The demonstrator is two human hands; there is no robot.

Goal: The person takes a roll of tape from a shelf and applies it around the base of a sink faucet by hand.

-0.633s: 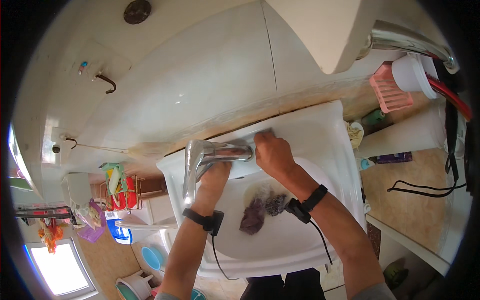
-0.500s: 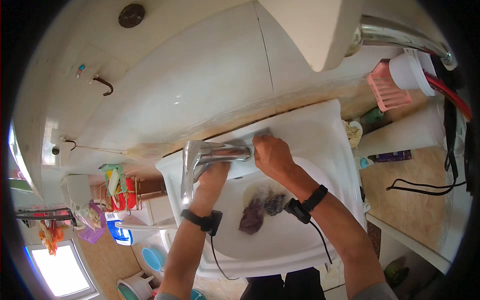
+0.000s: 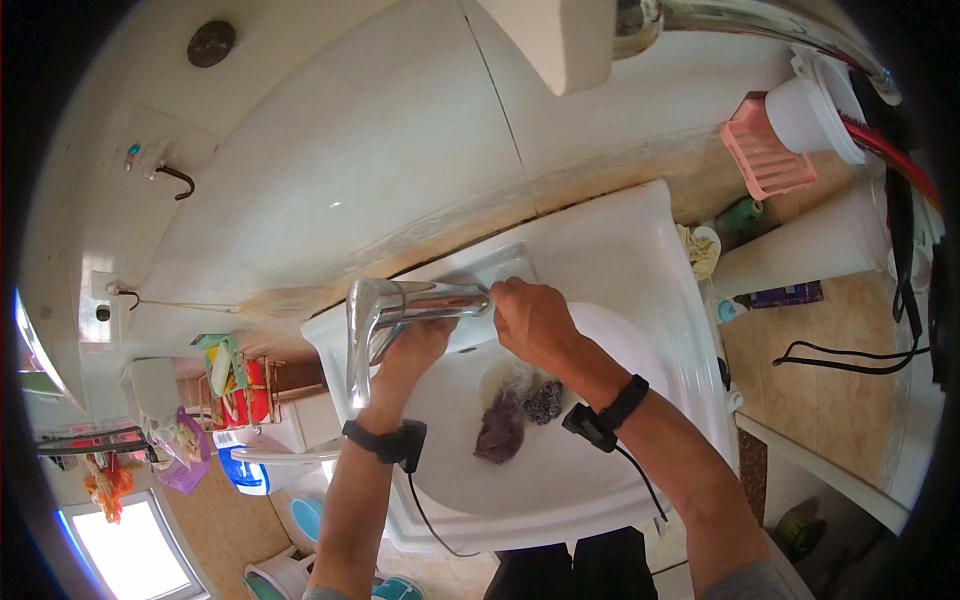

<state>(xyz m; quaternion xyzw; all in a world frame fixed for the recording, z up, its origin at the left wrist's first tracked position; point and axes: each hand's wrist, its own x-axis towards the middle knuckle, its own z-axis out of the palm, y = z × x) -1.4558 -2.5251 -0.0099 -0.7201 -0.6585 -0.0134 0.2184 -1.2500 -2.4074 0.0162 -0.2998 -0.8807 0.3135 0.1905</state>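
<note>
A chrome single-lever faucet [image 3: 425, 300] stands at the back of a white washbasin [image 3: 600, 490]. My right hand [image 3: 532, 318] is closed, its curled fingers right at the spout's tip; what they grip, if anything, is hidden. Under the faucet body, my left hand [image 3: 418, 348] reaches in from the left, its fingers mostly covered by the chrome. In the bowl lies a wet, crumpled purple cloth [image 3: 499, 430]. A dark, mesh-like scrubber [image 3: 543, 402] sits beside it, and water splashes just behind both. Each wrist wears a black band with a small box and cable.
A pink slotted basket [image 3: 768, 150] and a white bucket [image 3: 815, 112] are at the far right. Black cable [image 3: 850, 368] loops over the tiled surface there. Leftward are a wire rack [image 3: 240, 390], a blue-and-white container [image 3: 245, 468] and a blue basin [image 3: 306, 518].
The whole view has shifted slightly. My right hand has come a little nearer and against the spout's tip, baring more of the recessed ledge behind it. The cloth and scrubber keep their places.
</note>
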